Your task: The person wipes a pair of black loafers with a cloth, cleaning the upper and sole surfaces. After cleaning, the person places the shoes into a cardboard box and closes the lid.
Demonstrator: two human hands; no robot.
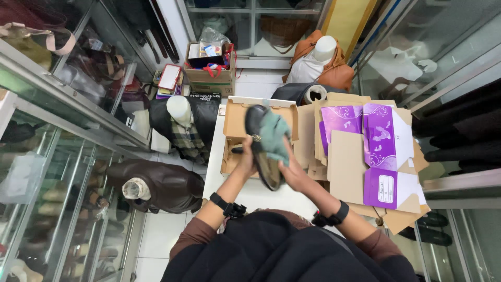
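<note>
Both hands (269, 167) raised around shoe (259, 149)

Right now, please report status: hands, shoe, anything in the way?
Left hand holds dark shoe from below. Right hand presses green cloth on it. Open cardboard box behind; nothing blocking.

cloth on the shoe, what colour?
Muted green cloth, pressed on the black shoe by the right hand; head view.

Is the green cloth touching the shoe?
Touching. The head view shows the green cloth pressed flat on the dark shoe, with the right hand holding it there, while the left hand grips the shoe.
</note>
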